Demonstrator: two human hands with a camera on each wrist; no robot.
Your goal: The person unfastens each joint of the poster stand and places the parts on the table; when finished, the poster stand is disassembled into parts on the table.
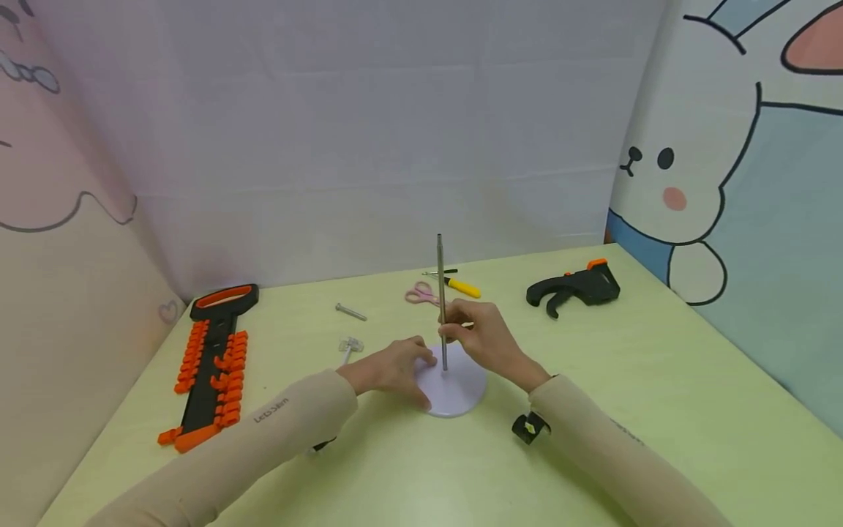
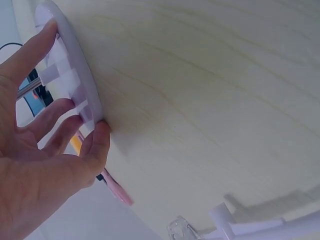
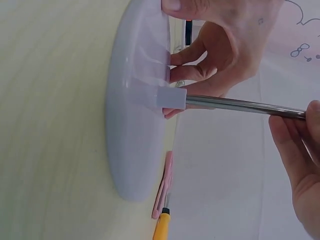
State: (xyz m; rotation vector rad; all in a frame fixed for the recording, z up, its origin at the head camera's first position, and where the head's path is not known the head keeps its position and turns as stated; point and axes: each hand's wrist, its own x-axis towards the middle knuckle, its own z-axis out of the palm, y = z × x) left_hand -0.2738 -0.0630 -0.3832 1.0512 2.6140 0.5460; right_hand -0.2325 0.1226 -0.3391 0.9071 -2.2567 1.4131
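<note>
Fingers [image 1: 454, 331] pinch upright steel rod [image 1: 440, 278] in white base [image 1: 461, 391].

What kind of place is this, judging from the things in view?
Probably a staged tabletop booth for recording handwork: cartoon backdrop panels enclose a pale green table with scattered tools, such as a clamp and scissors.

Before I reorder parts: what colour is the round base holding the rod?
White to pale lilac; the round base shows best in the right wrist view.

Hands [image 1: 395, 369] on upright rod [image 1: 441, 293], base [image 1: 461, 391]
</note>
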